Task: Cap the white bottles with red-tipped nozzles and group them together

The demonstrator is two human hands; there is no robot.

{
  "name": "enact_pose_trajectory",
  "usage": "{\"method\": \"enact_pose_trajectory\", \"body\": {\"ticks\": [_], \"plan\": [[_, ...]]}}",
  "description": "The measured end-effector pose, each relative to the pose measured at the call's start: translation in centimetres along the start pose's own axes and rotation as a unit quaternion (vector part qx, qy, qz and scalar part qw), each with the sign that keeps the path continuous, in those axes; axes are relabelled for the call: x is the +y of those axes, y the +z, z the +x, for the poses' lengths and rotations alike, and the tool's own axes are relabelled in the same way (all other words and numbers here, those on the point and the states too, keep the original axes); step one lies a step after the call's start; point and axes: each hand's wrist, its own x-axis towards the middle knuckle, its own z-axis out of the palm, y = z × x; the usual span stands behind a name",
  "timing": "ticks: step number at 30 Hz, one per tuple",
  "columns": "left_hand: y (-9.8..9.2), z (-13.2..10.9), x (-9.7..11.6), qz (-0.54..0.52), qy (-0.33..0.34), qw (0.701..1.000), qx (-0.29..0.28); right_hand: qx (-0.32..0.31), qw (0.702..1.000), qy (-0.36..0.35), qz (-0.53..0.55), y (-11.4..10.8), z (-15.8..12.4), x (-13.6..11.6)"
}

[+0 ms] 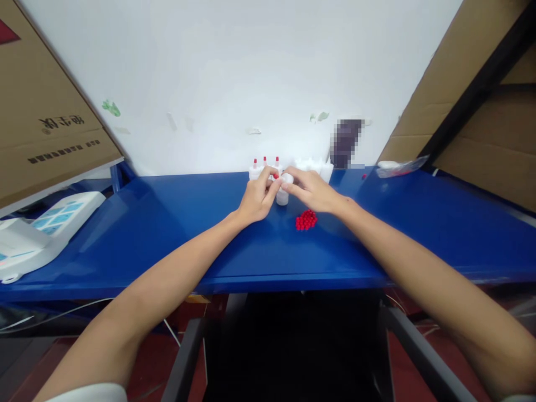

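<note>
Closest to me, my two bare arms are reaching out over the front edge of the blue desk (167, 234). A bit further on, a small pile of red beads (306, 219) is lying on the desk, just beside my right wrist.

Right behind the pile, my hands are meeting around a little white bottle (282, 196). It is standing upright on the desk, between my two hands. My left hand (254, 200) is pinching it from the left side, with its grip closed on it. My right hand (313, 190) is coming over from the right, and its grip is closed on the round white top. A tiny red bit (276, 176) is peeking out between my fingertips at the top. I cannot tell which hand is holding it.

I think the best way is to be holding the bottle straight with the left hand, so it is not tipping. Then only the right fingertips are doing the small work. A soft squeeze looks like enough, since the bottle looks light. My right wrist is close to the beads, so I should be lifting it a little and not sweeping them away.

Behind my hands, small bottles with red tips (264, 164) are standing in a row near the wall, with white tubs (315, 166) just beside them.
</note>
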Motion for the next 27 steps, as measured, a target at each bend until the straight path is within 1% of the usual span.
{"method": "enact_pose_trajectory", "body": {"ticks": [7,11,14,16,17,19,21,23,25,27], "plan": [[-0.1,0.2,-0.2,0.015,-0.003,0.999,0.029,0.020,1.000,0.002,-0.005,0.2,0.1,0.6],[0.0,0.2,-0.3,-0.015,-0.024,0.999,0.027,0.029,0.999,0.001,-0.027,0.2,0.2,0.9],[-0.1,0.4,-0.1,-0.036,-0.040,0.998,0.037,0.065,0.997,0.024,-0.039,0.1,0.3,1.4],[-0.2,0.6,0.1,-0.049,-0.052,0.997,0.027,0.075,0.995,0.046,-0.039,0.2,0.4,1.8],[-0.2,0.7,0.2,-0.057,-0.059,0.997,0.003,0.072,0.995,0.057,-0.039,0.3,0.4,2.1],[-0.3,0.8,0.4,-0.075,-0.075,0.991,-0.086,0.056,0.995,0.072,-0.039,0.5,0.4,2.6],[-0.3,0.8,0.8,-0.082,-0.088,0.974,-0.190,0.031,0.996,0.077,-0.039,0.8,0.3,3.0],[-0.4,0.7,1.2,-0.073,-0.100,0.956,-0.266,0.003,0.996,0.083,-0.045,1.0,0.3,3.1],[-0.6,0.7,1.6,-0.063,-0.115,0.943,-0.306,-0.016,0.994,0.089,-0.056,1.1,0.3,3.0],[-0.7,0.6,1.6,-0.055,-0.127,0.936,-0.324,-0.027,0.994,0.092,-0.061,1.0,0.2,2.8]]}}
